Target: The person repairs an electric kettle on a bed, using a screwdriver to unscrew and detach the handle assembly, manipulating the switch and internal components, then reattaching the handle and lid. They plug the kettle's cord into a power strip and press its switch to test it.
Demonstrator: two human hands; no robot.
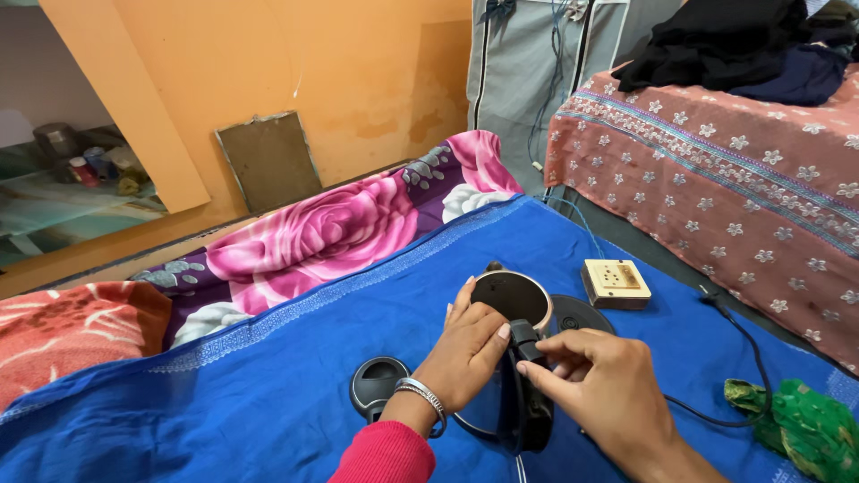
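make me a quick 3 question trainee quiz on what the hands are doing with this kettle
1. True or false: both hands touch the kettle.
2. What lies on the blue cloth just left of the left hand? A) black lid B) spoon C) cup
3. Which thing sits nearest the socket box: the round base or the green cloth?

Key: 1 true, the right hand is at the black handle. 2 A, the black lid. 3 the round base.

Kettle (510, 300) body: dull metal; handle (528, 394) glossy black plastic. Lid (378, 383) black plastic, smooth. Bed cover (268, 385) blue cloth, matt. Socket box (616, 283) wood.
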